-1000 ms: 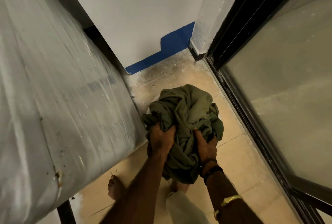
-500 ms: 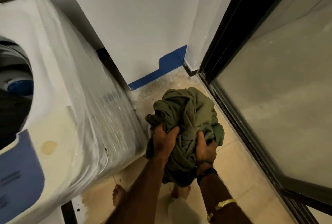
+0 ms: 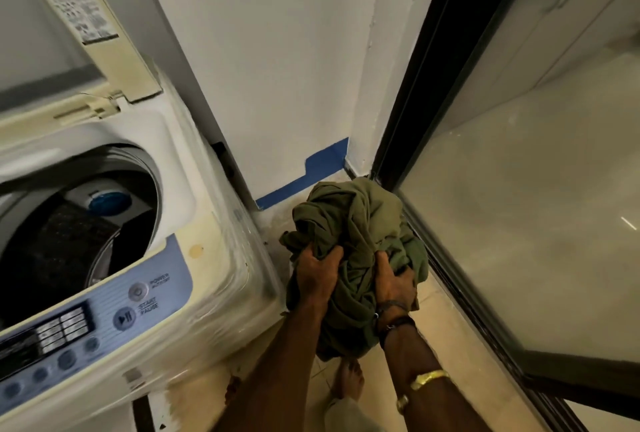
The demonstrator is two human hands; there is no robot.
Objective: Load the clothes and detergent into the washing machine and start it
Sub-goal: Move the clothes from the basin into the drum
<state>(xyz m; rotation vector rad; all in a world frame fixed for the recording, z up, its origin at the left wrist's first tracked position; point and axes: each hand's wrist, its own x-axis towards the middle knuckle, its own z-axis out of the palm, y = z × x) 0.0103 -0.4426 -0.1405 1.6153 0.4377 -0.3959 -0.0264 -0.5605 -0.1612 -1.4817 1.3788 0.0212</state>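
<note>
A bundle of olive green clothes (image 3: 349,223) hangs in front of me, to the right of the washing machine. My left hand (image 3: 317,277) grips its left side and my right hand (image 3: 393,284) grips its right side. The white top-loading washing machine (image 3: 214,258) stands at the left with its lid (image 3: 100,33) raised. Its drum opening (image 3: 69,230) shows a dark interior and a blue cap. The blue control panel (image 3: 104,314) has power and start/pause buttons along the front.
A white wall with a blue painted strip (image 3: 304,178) stands ahead. A black-framed glass door (image 3: 519,223) runs along the right. The tiled floor (image 3: 450,327) forms a narrow strip between machine and door. My bare foot (image 3: 349,379) shows below the bundle.
The view has swung left and up, so the open drum, raised lid and control panel have come into sight. Both hands keep the same grip on the green bundle.
</note>
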